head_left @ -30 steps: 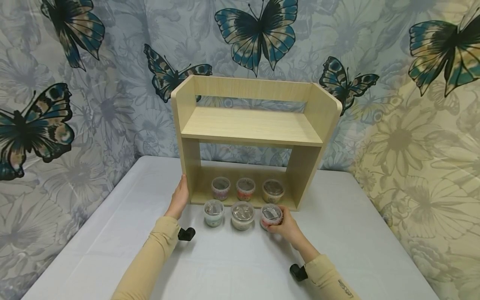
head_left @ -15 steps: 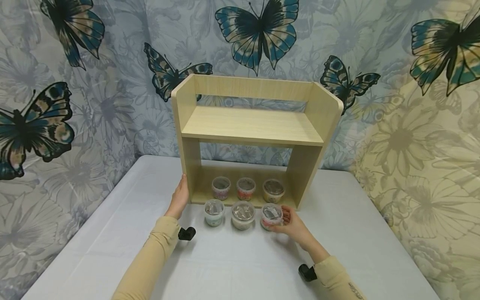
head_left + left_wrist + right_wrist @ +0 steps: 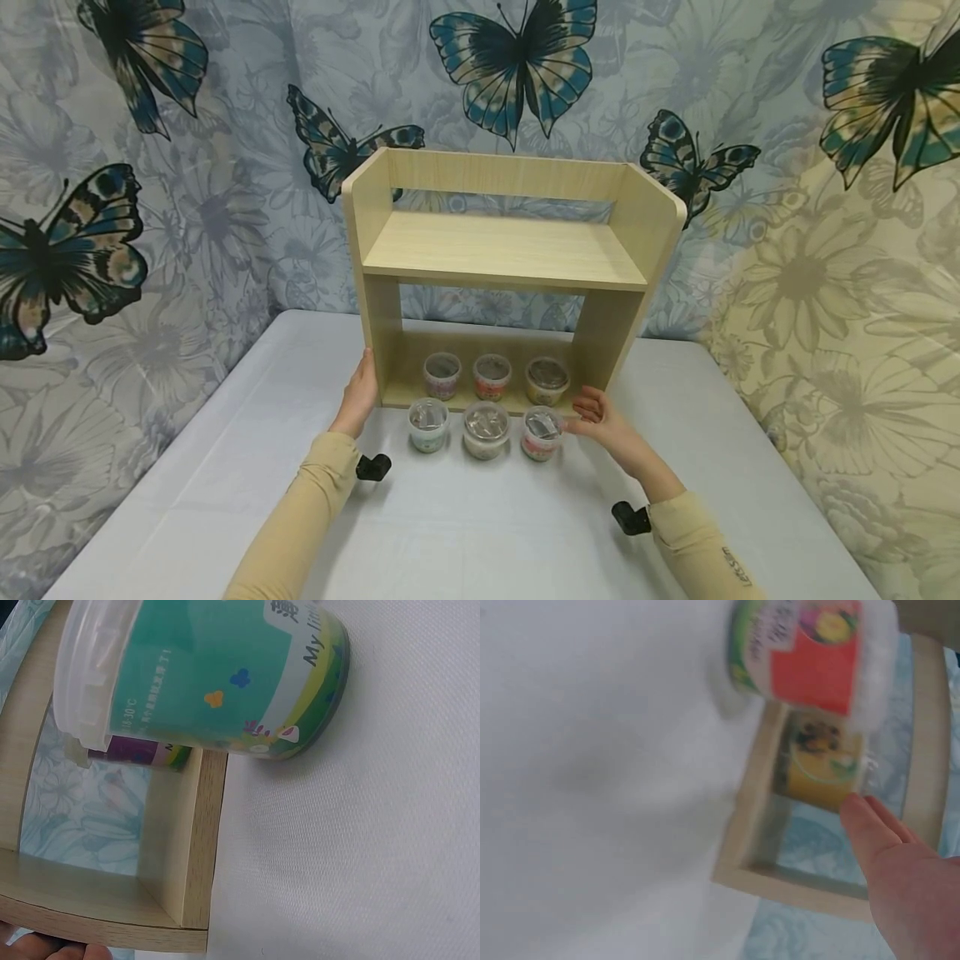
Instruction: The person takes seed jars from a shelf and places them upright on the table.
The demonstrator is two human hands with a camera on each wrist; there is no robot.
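Note:
My left hand (image 3: 357, 398) touches the outer left side of a pale wooden two-tier shelf (image 3: 502, 250), fingers extended along the board. Apart from the red-labelled tub (image 3: 540, 447), my right hand (image 3: 615, 433) is just to its right with loosely bent fingers, holding nothing. That tub stands upright on the table, at the right end of a front row. Beside it are a whitish tub (image 3: 485, 444) and a teal-labelled tub (image 3: 428, 437). On the lower shelf stand a purple tub (image 3: 442, 385), an orange-red tub (image 3: 491, 386) and a yellow tub (image 3: 547, 390), all with clear lids.
The shelf stands on a table with a white cloth (image 3: 450, 533). Behind rises a floral wall covering (image 3: 240, 242) with large butterflies. A black wrist camera (image 3: 372, 467) shows by the left cuff, another black wrist camera (image 3: 631, 518) by the right.
My right hand has let go of the red-labelled tub and drawn away to the right. The tub stays in the front row. My left hand has kept its place at the shelf side.

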